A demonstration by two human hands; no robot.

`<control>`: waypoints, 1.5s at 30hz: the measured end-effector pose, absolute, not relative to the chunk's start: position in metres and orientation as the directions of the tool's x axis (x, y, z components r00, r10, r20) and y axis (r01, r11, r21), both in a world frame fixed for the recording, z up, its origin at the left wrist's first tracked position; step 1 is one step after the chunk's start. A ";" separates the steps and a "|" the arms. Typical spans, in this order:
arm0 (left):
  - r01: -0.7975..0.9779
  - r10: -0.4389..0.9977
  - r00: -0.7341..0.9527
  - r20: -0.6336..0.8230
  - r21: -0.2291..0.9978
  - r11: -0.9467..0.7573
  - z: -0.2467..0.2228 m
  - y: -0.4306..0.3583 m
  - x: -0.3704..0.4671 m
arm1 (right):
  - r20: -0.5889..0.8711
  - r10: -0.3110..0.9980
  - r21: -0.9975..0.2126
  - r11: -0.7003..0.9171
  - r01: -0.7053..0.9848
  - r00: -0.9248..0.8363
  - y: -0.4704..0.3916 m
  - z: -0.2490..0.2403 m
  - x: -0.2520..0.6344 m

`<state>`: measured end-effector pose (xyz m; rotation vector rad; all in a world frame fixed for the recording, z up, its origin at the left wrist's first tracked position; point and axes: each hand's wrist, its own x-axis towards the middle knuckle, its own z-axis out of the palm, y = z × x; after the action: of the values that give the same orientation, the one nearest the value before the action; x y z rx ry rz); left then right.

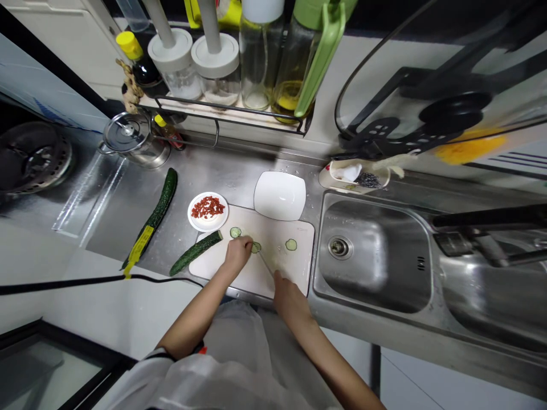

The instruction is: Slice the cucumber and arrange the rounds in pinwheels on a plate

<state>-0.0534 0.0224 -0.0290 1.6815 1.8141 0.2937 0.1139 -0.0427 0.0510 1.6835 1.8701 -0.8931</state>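
My right hand (291,295) is closed around the handle of a knife, whose thin blade (265,263) points up and left over a white cutting board (273,282). At the blade's tip lies a thin cucumber slice (256,247). My left hand (238,251) is closed, its fingertips pinched at that slice's left edge. Another cucumber slice (235,232) rests just above my left hand, and a third slice (291,244) lies apart on the right of the board. A cut cucumber (196,253) sits across the board's left edge, left of my left hand.
Behind the board stand a white dish (280,195) and a plate (191,221) of chopped red pieces. A whole cucumber (160,208) with yellow tape lies left. To the right is a sink (376,256); a pot (147,149) and a bottle rack (231,108) are at the back.
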 end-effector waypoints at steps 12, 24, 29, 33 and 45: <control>0.814 0.945 0.005 -0.327 0.550 0.186 -0.027 0.024 -0.053 | -0.740 0.659 -0.145 0.045 0.988 -0.138 -0.042 0.053 0.112; 0.833 0.919 -0.012 -0.395 0.504 0.228 -0.007 0.027 -0.056 | -0.791 0.607 -0.108 -0.024 0.994 -0.071 -0.063 0.060 0.130; 0.902 0.941 -0.138 -0.308 0.353 0.248 0.007 0.035 -0.071 | -0.789 0.610 -0.110 -0.038 0.993 -0.065 -0.065 0.058 0.130; 0.921 0.919 -0.248 -0.306 0.219 0.322 0.011 0.041 -0.082 | -0.782 0.619 -0.129 -0.044 0.991 -0.074 -0.067 0.055 0.130; 0.906 0.957 -0.128 -0.260 0.363 0.219 0.007 0.042 -0.057 | -0.764 0.641 -0.125 -0.029 0.992 -0.078 -0.068 0.059 0.127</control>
<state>-0.0572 0.0415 0.0074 1.7187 2.0686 0.1609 0.1268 -0.0681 0.0585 1.7091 1.7612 -0.9340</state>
